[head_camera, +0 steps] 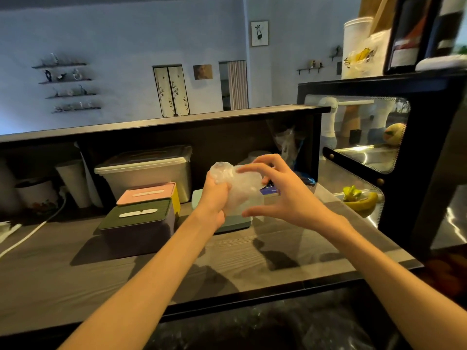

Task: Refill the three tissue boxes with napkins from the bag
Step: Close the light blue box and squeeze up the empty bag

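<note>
Centre frame: left hand (214,195) grips the napkin bag (240,188) neck; right hand (280,193), fingers spread, steadies it, apparently for opening.

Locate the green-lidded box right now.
In the head view the green-lidded box sits left of centre on the counter, directly in front of the pink-lidded box and left of the left hand.

Pale blue wall (126,34) with small shelves (67,83), framed pictures (259,33); dark wood counter (75,274); glass display case (366,152) right.
</note>
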Demonstrator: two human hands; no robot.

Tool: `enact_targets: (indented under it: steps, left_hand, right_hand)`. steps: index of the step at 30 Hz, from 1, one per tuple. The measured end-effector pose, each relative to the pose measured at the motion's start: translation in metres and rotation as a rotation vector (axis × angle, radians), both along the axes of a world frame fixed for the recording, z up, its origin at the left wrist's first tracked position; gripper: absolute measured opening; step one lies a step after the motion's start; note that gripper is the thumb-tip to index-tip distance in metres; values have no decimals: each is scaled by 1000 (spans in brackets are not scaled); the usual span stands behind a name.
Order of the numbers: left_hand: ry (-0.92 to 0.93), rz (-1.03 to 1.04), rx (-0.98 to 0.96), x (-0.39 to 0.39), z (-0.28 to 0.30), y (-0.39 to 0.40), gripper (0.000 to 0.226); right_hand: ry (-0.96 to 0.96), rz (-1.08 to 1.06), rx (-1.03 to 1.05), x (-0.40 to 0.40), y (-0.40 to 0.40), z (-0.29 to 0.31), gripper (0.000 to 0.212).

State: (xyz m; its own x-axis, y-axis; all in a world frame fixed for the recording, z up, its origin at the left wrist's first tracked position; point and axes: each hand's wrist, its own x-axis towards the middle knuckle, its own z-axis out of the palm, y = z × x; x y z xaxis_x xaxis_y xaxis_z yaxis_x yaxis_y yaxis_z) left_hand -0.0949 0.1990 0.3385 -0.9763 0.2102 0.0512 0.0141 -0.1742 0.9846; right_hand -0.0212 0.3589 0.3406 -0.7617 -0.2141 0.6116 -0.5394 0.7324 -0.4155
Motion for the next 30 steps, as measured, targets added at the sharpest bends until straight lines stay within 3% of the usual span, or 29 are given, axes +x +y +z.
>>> enact_targets:
  steps: [2, 4, 7, 10, 12, 15, 17, 20, 23, 26, 28, 30]
  left_hand:
    - [-104, -125, 67, 13, 5, 3, 33]
    - [-120, -240, 125, 25, 8, 7, 40]
    - [-22, -316, 89, 34, 9, 17, 53]
    - [-62, -294, 118, 39, 11, 27, 75]
    - [-88, -226, 149, 45, 9, 39, 76]
    - [-60, -74, 102, 60, 5, 65, 29]
    - [-30, -23, 107, 68, 0, 82, 17]
    - [53, -46, 45, 73, -15, 104, 21]
    - [69, -76, 33, 79, -29, 118, 15]
    - [-42, -87, 24, 91, -39, 129, 15]
    - [-158, -181, 16, 104, -46, 140, 26]
    - [-235, -302, 19, 126, -52, 154, 43]
  right_hand:
    - [105, -6, -63, -2, -2, -7, 42]
    - [119, -69, -246, -2, 1, -12, 24]
    - [-116, -75, -588, 2, 6, -10, 21]
    - [-336, 49, -810, 11, 6, -10, 27]
    - [-345, 7, -819, 17, 6, -12, 25]
    - [-171, -249, -707, 22, 15, -14, 21]
    - [-61, -377, -619, 31, 23, -16, 30]
    - [-48, -315, -615, 57, 35, -24, 33]
    - [-291, -127, -670, 96, 52, -30, 39]
    - [-415, 106, -791, 137, 74, -38, 52]
    - [-362, 10, -641, 153, 81, -51, 39]
    - [-215, -231, -524, 159, 90, -72, 26]
